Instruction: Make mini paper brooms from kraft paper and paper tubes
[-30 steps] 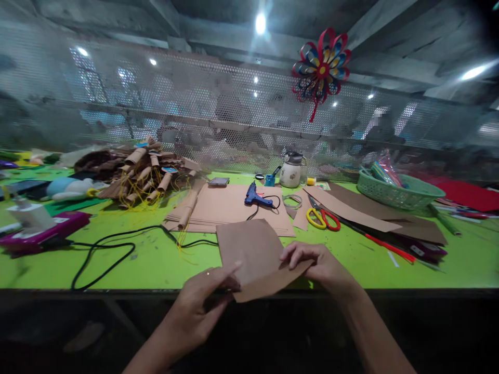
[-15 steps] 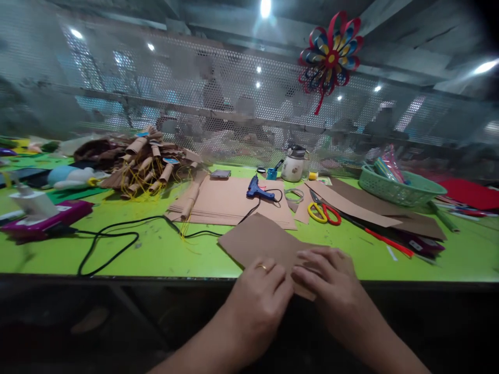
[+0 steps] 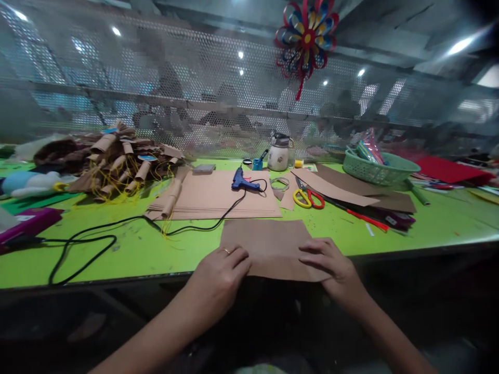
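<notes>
A sheet of brown kraft paper [image 3: 275, 244] lies across the front edge of the green table, its near side sticking out past the edge. My left hand [image 3: 224, 270], with a ring on one finger, grips the sheet's near left side, fingers curled on top. At the right side, my right hand [image 3: 331, 262] holds the paper with fingers over it and the thumb hidden. Behind the sheet a blue glue gun [image 3: 244, 182] rests on a stack of larger brown sheets [image 3: 210, 195]. Scissors [image 3: 307, 198] with yellow and red handles lie to the right.
A black cable [image 3: 93, 228] loops over the left of the table [image 3: 136, 254]. Rolled paper pieces with yellow string [image 3: 128, 166] are heaped at the back left. A bottle [image 3: 278, 153] and a green basket [image 3: 380, 166] stand behind. Perforated metal mesh [image 3: 218, 98] closes the back.
My hands have moved apart, the left one leftward. The paper, bunched and angled before, now lies flatter and squarer between them. The whole view has shifted.
</notes>
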`<control>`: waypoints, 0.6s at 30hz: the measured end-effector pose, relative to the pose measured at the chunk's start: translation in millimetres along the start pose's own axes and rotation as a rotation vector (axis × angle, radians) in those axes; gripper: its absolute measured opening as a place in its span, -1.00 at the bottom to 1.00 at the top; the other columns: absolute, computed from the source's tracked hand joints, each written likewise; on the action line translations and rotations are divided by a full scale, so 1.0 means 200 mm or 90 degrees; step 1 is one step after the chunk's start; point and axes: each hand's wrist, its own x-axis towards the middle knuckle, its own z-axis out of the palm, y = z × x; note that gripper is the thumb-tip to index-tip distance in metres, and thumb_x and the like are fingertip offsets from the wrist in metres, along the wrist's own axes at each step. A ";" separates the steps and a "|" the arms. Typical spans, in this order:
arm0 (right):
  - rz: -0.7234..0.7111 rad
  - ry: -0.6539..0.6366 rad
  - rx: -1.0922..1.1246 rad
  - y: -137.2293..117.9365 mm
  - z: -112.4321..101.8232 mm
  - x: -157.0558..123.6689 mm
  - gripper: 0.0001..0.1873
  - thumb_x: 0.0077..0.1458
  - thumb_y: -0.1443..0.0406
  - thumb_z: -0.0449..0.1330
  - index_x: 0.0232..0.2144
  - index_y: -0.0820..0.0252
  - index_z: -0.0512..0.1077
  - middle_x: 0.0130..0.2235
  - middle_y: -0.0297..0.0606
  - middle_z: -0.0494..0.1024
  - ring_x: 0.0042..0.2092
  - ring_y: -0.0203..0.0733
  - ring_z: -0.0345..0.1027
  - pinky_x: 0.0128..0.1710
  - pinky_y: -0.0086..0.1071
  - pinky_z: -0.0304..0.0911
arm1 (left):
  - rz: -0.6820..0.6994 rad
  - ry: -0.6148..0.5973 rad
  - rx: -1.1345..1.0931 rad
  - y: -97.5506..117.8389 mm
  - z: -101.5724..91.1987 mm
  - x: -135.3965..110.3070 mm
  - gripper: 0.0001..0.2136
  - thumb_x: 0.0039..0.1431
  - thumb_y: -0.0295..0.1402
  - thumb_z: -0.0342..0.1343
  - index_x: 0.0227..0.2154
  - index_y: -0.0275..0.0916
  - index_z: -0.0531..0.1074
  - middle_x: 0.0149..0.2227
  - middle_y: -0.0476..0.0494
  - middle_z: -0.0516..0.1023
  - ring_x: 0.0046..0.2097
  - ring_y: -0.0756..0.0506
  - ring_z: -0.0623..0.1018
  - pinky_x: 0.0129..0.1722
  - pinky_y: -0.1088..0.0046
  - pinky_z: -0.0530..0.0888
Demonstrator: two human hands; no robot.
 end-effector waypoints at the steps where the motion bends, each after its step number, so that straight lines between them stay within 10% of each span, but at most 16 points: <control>1: -0.002 -0.006 -0.010 0.00 0.01 0.01 -0.60 0.09 0.50 0.06 -0.13 0.03 0.52 -0.08 -0.14 0.51 -0.03 -0.03 0.30 -0.05 -0.05 0.27 | -0.005 0.004 0.006 0.00 -0.01 -0.02 -0.74 0.17 -0.63 -0.11 -0.24 -0.29 0.45 -0.26 -0.25 0.50 -0.19 -0.15 0.50 -0.22 0.29 0.46; 11: 0.117 -0.189 0.063 0.05 -0.09 0.18 -0.82 0.18 0.30 0.13 -0.31 0.13 0.55 -0.27 -0.19 0.53 -0.19 -0.13 0.34 -0.16 -0.26 0.26 | -0.200 -0.080 -0.222 -0.23 -0.11 -0.01 -0.77 0.17 -0.43 -0.06 -0.32 -0.19 0.53 -0.33 -0.09 0.58 -0.28 -0.08 0.54 -0.26 0.43 0.44; 18: 0.297 -0.135 -0.009 0.10 -0.04 0.23 -0.58 0.15 0.06 0.12 -0.60 0.20 0.41 -0.54 -0.29 0.42 -0.44 -0.23 0.27 -0.45 -0.40 0.16 | -0.436 -0.148 -0.345 -0.33 -0.07 0.06 -0.70 0.13 -0.15 0.02 -0.46 -0.27 0.49 -0.49 -0.02 0.54 -0.43 -0.08 0.49 -0.47 0.50 0.35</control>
